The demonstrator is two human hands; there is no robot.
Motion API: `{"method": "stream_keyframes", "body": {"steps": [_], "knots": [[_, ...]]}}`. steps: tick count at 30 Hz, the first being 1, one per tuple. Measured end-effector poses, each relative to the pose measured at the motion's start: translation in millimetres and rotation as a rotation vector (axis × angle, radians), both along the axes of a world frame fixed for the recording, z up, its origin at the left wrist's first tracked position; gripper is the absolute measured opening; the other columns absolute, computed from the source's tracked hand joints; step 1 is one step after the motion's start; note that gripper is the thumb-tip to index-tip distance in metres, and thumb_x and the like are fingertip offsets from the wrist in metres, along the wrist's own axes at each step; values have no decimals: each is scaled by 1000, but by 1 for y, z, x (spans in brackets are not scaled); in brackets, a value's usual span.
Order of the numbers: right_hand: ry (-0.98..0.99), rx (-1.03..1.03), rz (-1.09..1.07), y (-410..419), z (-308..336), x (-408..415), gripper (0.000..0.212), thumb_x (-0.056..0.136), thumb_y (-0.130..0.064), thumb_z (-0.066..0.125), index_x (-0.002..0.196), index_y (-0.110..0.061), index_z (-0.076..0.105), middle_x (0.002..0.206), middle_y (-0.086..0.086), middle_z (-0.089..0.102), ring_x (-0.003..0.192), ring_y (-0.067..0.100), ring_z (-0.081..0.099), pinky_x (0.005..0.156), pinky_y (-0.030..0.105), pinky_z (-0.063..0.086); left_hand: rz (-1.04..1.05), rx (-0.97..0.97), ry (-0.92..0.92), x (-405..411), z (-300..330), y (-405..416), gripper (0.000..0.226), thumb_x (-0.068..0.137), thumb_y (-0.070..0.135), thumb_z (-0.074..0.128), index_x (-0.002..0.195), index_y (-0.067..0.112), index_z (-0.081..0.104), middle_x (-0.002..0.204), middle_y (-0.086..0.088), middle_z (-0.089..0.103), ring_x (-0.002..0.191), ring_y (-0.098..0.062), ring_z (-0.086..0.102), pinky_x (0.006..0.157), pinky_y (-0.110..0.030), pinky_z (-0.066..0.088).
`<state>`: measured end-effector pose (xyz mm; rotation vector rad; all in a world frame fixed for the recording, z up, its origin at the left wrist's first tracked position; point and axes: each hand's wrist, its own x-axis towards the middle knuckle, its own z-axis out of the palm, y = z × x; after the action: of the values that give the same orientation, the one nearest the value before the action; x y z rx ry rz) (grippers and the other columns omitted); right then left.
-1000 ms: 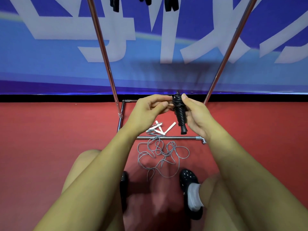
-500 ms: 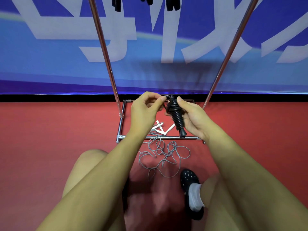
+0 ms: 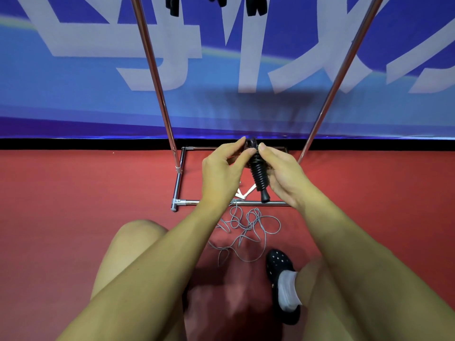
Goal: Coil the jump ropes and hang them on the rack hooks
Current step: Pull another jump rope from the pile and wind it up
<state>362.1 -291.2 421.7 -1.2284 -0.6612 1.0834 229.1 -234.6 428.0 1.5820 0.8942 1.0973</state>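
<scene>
- Fingers of the left hand (image 3: 221, 173) curl in and pinch at the top of the black jump rope (image 3: 257, 173); the right hand (image 3: 283, 175) wraps its fingers round the bundle from the other side, thumb at the top.
- Judged from this, the coiling of the black rope is at its end: the cord looks wound tight round the handles, and the loose end is probably being tucked.
- Next it calls for a secure tuck, then a lift to the hooks at the top of the frame, where dark items (image 3: 253, 6) already hang.
- It sits mid-frame, held above the rack (image 3: 157, 70) base: ribbed, compact, one handle tip pointing down.
- Lower centre, a grey jump rope (image 3: 248, 230) lies loose and tangled on the red floor (image 3: 73, 193), not yet coiled.
</scene>
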Motion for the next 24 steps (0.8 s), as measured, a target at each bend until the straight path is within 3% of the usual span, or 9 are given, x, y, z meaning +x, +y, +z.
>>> {"method": "stream_keyframes", "body": {"steps": [6,10,15,19,24], "knots": [[-135,89,56,0,2,4,35,108,-18,46,131,2,63,130,22,67,130,37,59,117,47,41,-33,-76,-7,-14,12,30,27,88,13,79,114,5,77,101,-4,79,92,-4,72,90,-19,54],[-194,103,126,-4,3,7,41,104,-22,49,135,2,60,134,25,64,132,41,56,118,51,39,-206,-61,90,-30,18,42,25,88,11,78,112,5,78,95,1,80,83,-2,72,81,-17,54],[-228,86,266,-9,1,9,44,102,-23,52,137,3,58,137,24,62,132,43,55,117,55,39,-420,-74,146,-45,22,51,23,89,9,76,112,5,78,97,-3,80,85,-11,72,80,-21,53],[-206,64,347,-14,7,9,45,98,-31,58,134,-4,63,135,21,65,127,39,61,115,51,42,-515,-87,164,-52,23,52,25,90,8,74,114,5,77,101,1,79,95,-8,72,88,-19,51],[-316,47,367,-17,8,12,34,93,-42,63,119,-25,76,124,10,73,121,30,67,112,47,45,-542,-78,194,-50,18,50,26,94,9,70,120,5,74,115,-2,77,112,-11,70,97,-20,50]]}}
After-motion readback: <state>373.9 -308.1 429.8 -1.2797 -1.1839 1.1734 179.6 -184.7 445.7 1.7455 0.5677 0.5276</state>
